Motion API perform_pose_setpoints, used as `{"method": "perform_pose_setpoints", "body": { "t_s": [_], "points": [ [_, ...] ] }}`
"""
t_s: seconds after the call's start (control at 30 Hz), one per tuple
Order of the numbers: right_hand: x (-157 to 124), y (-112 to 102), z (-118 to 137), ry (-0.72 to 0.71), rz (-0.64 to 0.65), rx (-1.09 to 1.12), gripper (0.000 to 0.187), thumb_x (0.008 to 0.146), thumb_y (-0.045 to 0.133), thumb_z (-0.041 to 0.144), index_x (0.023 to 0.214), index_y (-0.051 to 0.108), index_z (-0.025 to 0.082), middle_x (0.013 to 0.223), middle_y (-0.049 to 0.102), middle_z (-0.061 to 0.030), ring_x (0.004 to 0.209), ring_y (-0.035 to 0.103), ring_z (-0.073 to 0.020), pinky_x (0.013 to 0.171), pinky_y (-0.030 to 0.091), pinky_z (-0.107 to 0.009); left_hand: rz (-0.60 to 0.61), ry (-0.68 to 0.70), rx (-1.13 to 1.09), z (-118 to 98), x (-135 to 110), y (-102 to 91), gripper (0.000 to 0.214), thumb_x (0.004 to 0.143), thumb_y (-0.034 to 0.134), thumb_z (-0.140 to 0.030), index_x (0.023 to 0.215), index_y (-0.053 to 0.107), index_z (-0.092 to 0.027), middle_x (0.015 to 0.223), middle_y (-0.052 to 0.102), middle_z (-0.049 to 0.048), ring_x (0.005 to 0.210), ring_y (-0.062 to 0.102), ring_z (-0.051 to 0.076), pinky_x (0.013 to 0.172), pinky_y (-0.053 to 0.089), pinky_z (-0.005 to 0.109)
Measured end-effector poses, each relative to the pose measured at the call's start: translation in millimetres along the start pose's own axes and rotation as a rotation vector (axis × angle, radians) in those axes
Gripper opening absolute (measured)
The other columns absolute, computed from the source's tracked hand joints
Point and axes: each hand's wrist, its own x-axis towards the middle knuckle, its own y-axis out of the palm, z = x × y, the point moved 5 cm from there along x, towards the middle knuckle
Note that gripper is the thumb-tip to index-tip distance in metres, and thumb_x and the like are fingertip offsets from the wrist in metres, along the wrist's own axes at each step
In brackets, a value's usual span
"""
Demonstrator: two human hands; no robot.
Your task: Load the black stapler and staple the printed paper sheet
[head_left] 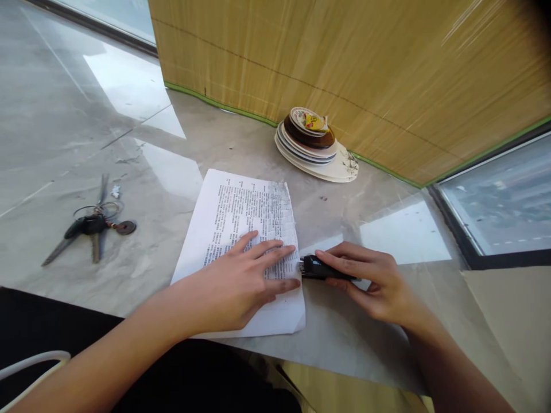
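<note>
A printed sheet of paper [241, 223] lies on the grey marble sill [379, 338]. My left hand [241, 281] rests flat on the lower part of the sheet with its fingers spread out. My right hand [379, 281] grips a small black stapler [321, 268] at the sheet's right edge, the stapler's tip touching the paper close to my left fingertips.
A bunch of keys [88, 226] lies to the left on the stone. A stack of plates [314, 146] with a yellow wrapper on top stands at the back against a bamboo mat [365, 63]. A window [499, 195] is at the right.
</note>
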Motion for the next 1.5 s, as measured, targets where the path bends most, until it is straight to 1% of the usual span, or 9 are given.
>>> {"method": "perform_pose_setpoints", "body": {
  "t_s": [0.2, 0.3, 0.47, 0.6, 0.87, 1.1, 1.27, 1.37, 1.5],
  "points": [
    [0.8, 2.5, 2.9, 0.004, 0.024, -0.057, 0.061, 0.098, 0.060, 0.009, 0.154, 0.054, 0.035, 0.120, 0.069, -0.0068, 0.102, 0.067, -0.0197, 0.083, 0.057, -0.033, -0.009, 0.001, -0.008, 0.0, -1.2, 1.9, 0.048, 0.102, 0.055, -0.023, 0.148, 0.058, -0.035, 0.168, 0.040, 0.0130, 0.152, 0.043, 0.037, 0.122, 0.029, 0.069],
    [1.1, 2.4, 3.5, -0.001, 0.027, -0.064, 0.060, 0.098, 0.060, 0.010, 0.153, 0.055, 0.035, 0.121, 0.069, -0.0068, 0.103, 0.067, -0.0200, 0.084, 0.058, -0.034, -0.005, 0.004, -0.001, 0.5, -1.9, 3.6, 0.049, 0.103, 0.055, -0.024, 0.150, 0.056, -0.036, 0.170, 0.037, 0.0125, 0.153, 0.041, 0.035, 0.123, 0.028, 0.069],
    [2.7, 2.5, 2.9, -0.010, 0.043, -0.029, 0.059, 0.098, 0.059, 0.010, 0.151, 0.057, 0.035, 0.121, 0.069, -0.0068, 0.104, 0.067, -0.0205, 0.084, 0.058, -0.035, -0.016, 0.000, -0.021, 0.7, -2.9, 3.6, 0.047, 0.103, 0.054, -0.024, 0.149, 0.058, -0.037, 0.169, 0.038, 0.0118, 0.152, 0.042, 0.036, 0.123, 0.027, 0.069],
    [4.6, 4.5, 2.4, -0.007, 0.021, 0.006, 0.059, 0.098, 0.060, 0.010, 0.151, 0.057, 0.035, 0.120, 0.069, -0.0065, 0.104, 0.067, -0.0208, 0.085, 0.058, -0.035, -0.012, -0.002, -0.017, 0.2, -3.1, 3.7, 0.048, 0.104, 0.053, -0.024, 0.149, 0.057, -0.037, 0.169, 0.039, 0.0123, 0.153, 0.042, 0.035, 0.123, 0.027, 0.068],
    [2.8, 8.0, 4.4, 0.005, 0.014, -0.051, 0.062, 0.098, 0.059, 0.009, 0.153, 0.054, 0.037, 0.123, 0.069, -0.0061, 0.105, 0.067, -0.0202, 0.085, 0.058, -0.035, 0.019, -0.006, -0.015, 0.9, -1.7, 5.6, 0.050, 0.104, 0.052, -0.023, 0.151, 0.054, -0.038, 0.169, 0.038, 0.0144, 0.155, 0.038, 0.034, 0.123, 0.026, 0.070],
    [4.4, 9.6, 6.8, 0.014, 0.021, -0.089, 0.062, 0.099, 0.059, 0.010, 0.154, 0.053, 0.038, 0.122, 0.069, -0.0070, 0.105, 0.068, -0.0222, 0.084, 0.059, -0.036, 0.010, -0.010, -0.017, 1.1, -1.6, 3.4, 0.049, 0.103, 0.055, -0.024, 0.149, 0.057, -0.037, 0.168, 0.040, 0.0120, 0.153, 0.041, 0.033, 0.125, 0.026, 0.066],
    [5.2, 8.2, 7.9, 0.021, 0.026, -0.075, 0.060, 0.099, 0.058, 0.011, 0.153, 0.055, 0.038, 0.120, 0.070, -0.0068, 0.103, 0.069, -0.0218, 0.082, 0.060, -0.036, -0.004, -0.005, -0.031, 1.5, -2.4, 2.3, 0.048, 0.102, 0.054, -0.022, 0.148, 0.059, -0.036, 0.168, 0.041, 0.0117, 0.152, 0.043, 0.034, 0.124, 0.026, 0.066],
    [4.5, 7.8, 7.3, 0.021, 0.031, -0.065, 0.059, 0.100, 0.058, 0.012, 0.152, 0.055, 0.038, 0.120, 0.069, -0.0068, 0.104, 0.069, -0.0217, 0.083, 0.060, -0.036, -0.020, -0.006, -0.033, 1.3, -2.7, 2.1, 0.046, 0.103, 0.055, -0.024, 0.146, 0.060, -0.037, 0.167, 0.042, 0.0104, 0.151, 0.043, 0.033, 0.125, 0.026, 0.065],
    [3.4, 8.8, 6.8, 0.026, 0.030, -0.105, 0.060, 0.099, 0.058, 0.012, 0.153, 0.055, 0.038, 0.121, 0.069, -0.0069, 0.105, 0.069, -0.0225, 0.085, 0.060, -0.037, -0.024, -0.006, -0.024, 0.6, -3.2, 2.6, 0.047, 0.102, 0.055, -0.023, 0.147, 0.060, -0.038, 0.167, 0.042, 0.0095, 0.152, 0.043, 0.032, 0.125, 0.026, 0.063]
  ]
}}
